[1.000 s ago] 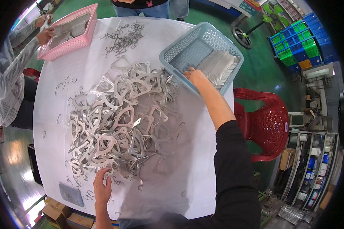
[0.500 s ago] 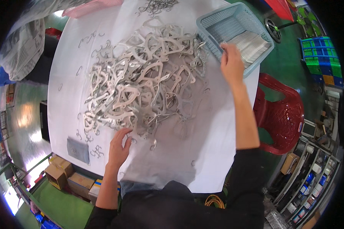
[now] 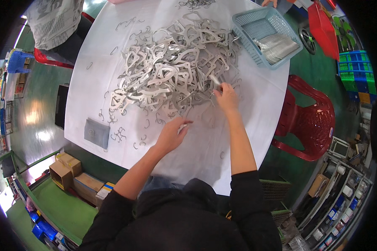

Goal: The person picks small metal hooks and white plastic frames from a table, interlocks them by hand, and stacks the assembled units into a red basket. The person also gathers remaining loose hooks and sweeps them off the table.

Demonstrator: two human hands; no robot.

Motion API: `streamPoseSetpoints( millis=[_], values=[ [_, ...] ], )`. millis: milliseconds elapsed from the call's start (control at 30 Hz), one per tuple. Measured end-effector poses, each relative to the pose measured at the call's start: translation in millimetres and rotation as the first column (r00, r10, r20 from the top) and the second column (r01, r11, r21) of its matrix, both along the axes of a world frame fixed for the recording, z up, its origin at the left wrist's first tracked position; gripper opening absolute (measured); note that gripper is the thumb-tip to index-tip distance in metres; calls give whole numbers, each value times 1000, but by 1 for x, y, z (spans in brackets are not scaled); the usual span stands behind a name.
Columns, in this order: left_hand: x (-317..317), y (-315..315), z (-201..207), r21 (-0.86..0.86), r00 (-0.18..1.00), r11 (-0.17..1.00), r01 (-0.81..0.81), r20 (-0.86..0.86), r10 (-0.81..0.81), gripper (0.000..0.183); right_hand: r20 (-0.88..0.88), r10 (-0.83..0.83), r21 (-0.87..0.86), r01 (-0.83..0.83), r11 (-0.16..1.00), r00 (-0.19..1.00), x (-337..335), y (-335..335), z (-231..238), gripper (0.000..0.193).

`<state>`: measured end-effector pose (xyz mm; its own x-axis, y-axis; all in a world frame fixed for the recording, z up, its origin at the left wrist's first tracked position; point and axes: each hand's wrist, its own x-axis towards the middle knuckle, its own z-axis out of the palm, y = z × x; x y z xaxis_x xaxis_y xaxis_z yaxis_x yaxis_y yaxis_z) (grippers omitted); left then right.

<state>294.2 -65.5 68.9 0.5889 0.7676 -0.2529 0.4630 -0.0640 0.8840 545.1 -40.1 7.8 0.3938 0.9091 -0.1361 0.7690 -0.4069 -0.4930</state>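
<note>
A heap of flat silver metal brackets [image 3: 171, 71], roughly triangular with cut-out middles, covers the middle of the white-covered table [image 3: 197, 154]. My right hand [image 3: 227, 99] is at the heap's right side, its thumb and fingers closed on a pale metal bracket [image 3: 215, 79] that is slightly blurred. At the heap's near edge is my left hand [image 3: 171, 136], fingers stretched and thumb apart, with nothing visible in it. Beyond the right hand, a light blue plastic basket [image 3: 259, 54] holds a neat row of stacked brackets [image 3: 276, 48].
Thin dark metal hooks [image 3: 119, 134] lie scattered left of the heap, with more in a pile [image 3: 196, 4] at the far edge. A grey square packet [image 3: 97, 133] lies near left. A red plastic chair [image 3: 310, 121] stands at right. Another person's hand [image 3: 270, 3] shows beyond the basket.
My right hand has come back from the basket to the heap and closed on a bracket. My left hand has moved right along the heap's near edge. The whole view has shifted.
</note>
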Motion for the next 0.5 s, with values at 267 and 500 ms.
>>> streamPoseSetpoints(
  millis=[267,500],
  values=[
    [37,-12,-6,93,996,994,59,60,-65,45,-485,216,-65,-282,957,847,-31,-71,83,27],
    [-9,-13,-17,-857,877,506,-95,168,450,36,-366,75,109,-37,993,928,-47,-16,23,34]
  ],
)
